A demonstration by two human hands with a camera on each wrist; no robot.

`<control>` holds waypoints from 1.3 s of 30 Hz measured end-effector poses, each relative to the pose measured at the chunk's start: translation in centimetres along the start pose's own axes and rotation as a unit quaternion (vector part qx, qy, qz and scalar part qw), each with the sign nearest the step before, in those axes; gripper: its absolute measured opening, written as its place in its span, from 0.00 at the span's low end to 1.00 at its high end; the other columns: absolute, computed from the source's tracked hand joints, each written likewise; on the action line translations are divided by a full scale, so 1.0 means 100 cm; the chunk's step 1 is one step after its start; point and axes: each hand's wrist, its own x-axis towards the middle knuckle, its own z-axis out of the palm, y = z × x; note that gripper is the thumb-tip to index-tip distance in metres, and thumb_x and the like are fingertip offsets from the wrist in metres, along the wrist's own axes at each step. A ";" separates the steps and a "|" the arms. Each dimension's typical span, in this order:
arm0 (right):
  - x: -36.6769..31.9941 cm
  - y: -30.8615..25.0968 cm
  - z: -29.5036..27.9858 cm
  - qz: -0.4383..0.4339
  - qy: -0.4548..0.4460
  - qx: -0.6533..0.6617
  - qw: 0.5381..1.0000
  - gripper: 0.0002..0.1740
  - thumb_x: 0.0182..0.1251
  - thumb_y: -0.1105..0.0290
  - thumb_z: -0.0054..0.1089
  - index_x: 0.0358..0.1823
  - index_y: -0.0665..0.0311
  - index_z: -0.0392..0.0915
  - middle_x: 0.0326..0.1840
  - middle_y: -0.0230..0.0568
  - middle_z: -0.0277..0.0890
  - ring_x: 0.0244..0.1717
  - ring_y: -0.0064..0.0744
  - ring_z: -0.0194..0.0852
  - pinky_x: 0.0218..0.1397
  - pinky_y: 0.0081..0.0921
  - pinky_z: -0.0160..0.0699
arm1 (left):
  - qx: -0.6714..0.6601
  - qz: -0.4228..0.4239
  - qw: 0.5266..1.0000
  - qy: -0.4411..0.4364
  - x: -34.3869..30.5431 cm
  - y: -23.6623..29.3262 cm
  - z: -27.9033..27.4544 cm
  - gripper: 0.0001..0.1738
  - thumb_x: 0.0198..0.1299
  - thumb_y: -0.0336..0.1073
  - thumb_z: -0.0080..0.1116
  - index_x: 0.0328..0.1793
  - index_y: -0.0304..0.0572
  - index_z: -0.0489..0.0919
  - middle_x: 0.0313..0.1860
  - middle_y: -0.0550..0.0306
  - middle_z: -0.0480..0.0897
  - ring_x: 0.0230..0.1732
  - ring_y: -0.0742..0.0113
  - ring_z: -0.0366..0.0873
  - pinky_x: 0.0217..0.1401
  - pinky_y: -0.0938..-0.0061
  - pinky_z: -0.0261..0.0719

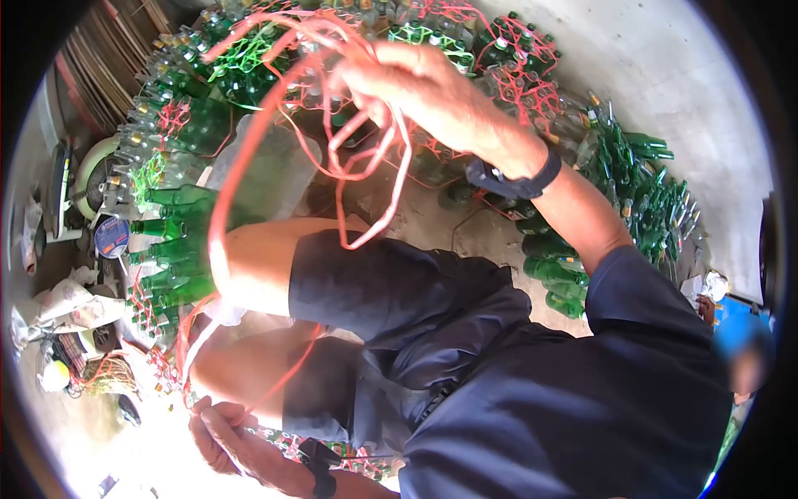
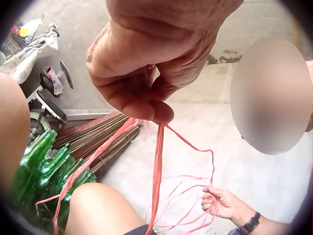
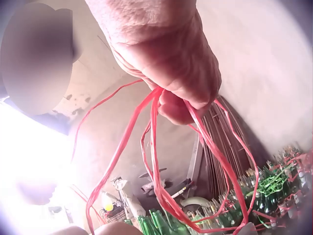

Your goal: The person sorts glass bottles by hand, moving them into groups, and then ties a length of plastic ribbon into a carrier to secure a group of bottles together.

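Observation:
My raised right hand [image 1: 416, 83] grips several loops of pinkish-red plastic twine [image 1: 223, 200], which hang below the fingers in wide curves. In the right wrist view, strands [image 3: 120, 147] come out from under the curled fingers of that right hand [image 3: 166, 63]. Lower down, beyond the knees, my left hand [image 1: 237, 441] pinches other strands of this twine. The left wrist view has thumb and fingers of the left hand [image 2: 146, 73] meeting on it, with flat strands [image 2: 157, 181] falling from the fingertips. Slack twine runs between the two hands.
Green bottles [image 1: 179, 249] stand close by the knees. More green bottles [image 1: 623, 191] and clear ones line the wall, many wrapped in red or green twine. A fan [image 1: 96, 179] and a stack of long thin strips [image 1: 108, 62] lie beyond. Another person in a blue cap [image 1: 744, 337] appears at right.

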 end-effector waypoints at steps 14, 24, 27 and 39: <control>-0.058 0.075 0.036 -0.092 -0.111 -0.368 0.919 0.11 0.69 0.73 0.61 0.50 0.67 0.78 0.45 0.48 0.75 0.45 0.47 0.78 0.49 0.41 0.78 | -0.002 -0.052 0.992 -0.112 -0.013 0.003 0.023 0.11 0.73 0.29 0.57 0.55 0.29 0.82 0.33 0.52 0.86 0.26 0.76 0.77 0.32 0.82 0.75; -0.052 -0.015 0.144 -0.187 -0.225 -0.147 0.945 0.21 0.66 0.72 0.67 0.59 0.68 0.75 0.53 0.51 0.77 0.50 0.48 0.81 0.53 0.39 0.81 | -0.062 -0.067 0.981 -0.170 -0.033 -0.001 0.042 0.11 0.69 0.25 0.60 0.54 0.25 0.82 0.34 0.51 0.87 0.30 0.71 0.84 0.33 0.80 0.82; -0.056 -0.006 0.155 -0.096 -0.271 -0.109 0.951 0.13 0.70 0.72 0.63 0.52 0.69 0.77 0.42 0.51 0.80 0.41 0.48 0.83 0.42 0.39 0.79 | -0.070 -0.059 0.979 -0.183 -0.036 -0.011 0.041 0.12 0.68 0.25 0.62 0.56 0.28 0.83 0.34 0.51 0.87 0.31 0.71 0.84 0.36 0.79 0.81; -0.077 0.008 0.163 -0.121 -0.295 -0.107 0.942 0.05 0.67 0.80 0.63 0.43 0.67 0.79 0.35 0.44 0.74 0.34 0.49 0.77 0.36 0.40 0.75 | -0.080 -0.182 0.943 -0.265 -0.032 -0.029 0.037 0.22 0.75 0.45 0.58 0.60 0.30 0.80 0.32 0.57 0.85 0.35 0.75 0.80 0.38 0.80 0.77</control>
